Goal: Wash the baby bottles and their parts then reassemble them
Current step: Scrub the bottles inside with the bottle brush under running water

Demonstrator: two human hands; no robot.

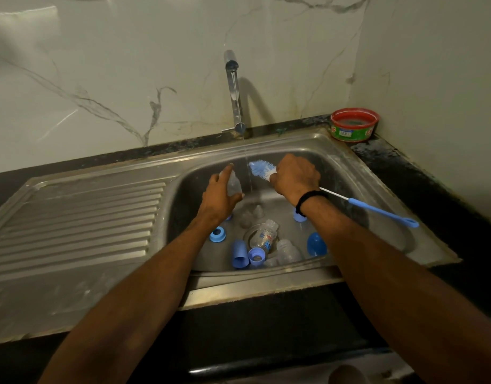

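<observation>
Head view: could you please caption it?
Left hand holds a clear plastic bottle, right hand a blue wire-stemmed brush, at the running steel tap.

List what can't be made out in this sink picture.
All head view.
Clear plastic piece in the left hand: blurred, part-covered by fingers; bottle or cap unclear.
Blue-and-white bottle brush: upper stem hidden inside the right hand.
Clear labelled bottle over the drain: print too small.
Blue plastic ring: half hidden behind the right wrist.
Round pale object: cut by bottom edge.

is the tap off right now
No, a thin stream of water falls from the tap into the sink, just beside the brush head.
</observation>
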